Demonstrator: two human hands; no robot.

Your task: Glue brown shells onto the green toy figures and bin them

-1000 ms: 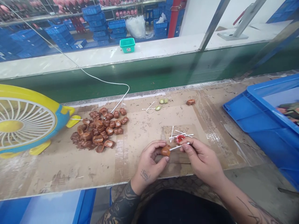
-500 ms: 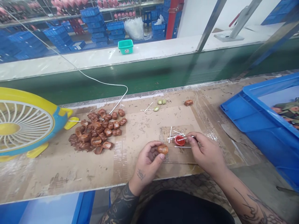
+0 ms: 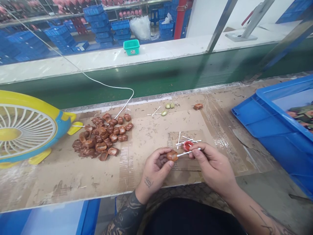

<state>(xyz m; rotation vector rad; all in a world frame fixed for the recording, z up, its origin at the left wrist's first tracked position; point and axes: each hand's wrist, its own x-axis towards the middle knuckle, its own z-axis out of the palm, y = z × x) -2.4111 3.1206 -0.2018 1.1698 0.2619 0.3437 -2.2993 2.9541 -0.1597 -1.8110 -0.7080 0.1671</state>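
Note:
My left hand (image 3: 156, 168) pinches a small brown piece (image 3: 172, 155) between thumb and fingers, low over the taped cardboard bench (image 3: 151, 133). My right hand (image 3: 212, 166) holds a white cotton swab (image 3: 187, 152) whose tip touches the brown piece. Just behind the swab sits a small red cap (image 3: 187, 145) with a few loose swabs (image 3: 182, 140) around it. A heap of several similar brown pieces (image 3: 102, 137) lies to the left of my hands.
A yellow and blue desk fan (image 3: 26, 125) stands at the left, its white cable (image 3: 107, 86) running back. A blue crate (image 3: 276, 120) fills the right. Green bits (image 3: 168, 107) and one stray brown piece (image 3: 198, 106) lie near the green conveyor belt (image 3: 156, 76).
My right hand went from the brown piece to the red cap with the swab, then came back, so the swab tip touches the brown piece again. My left hand stayed put.

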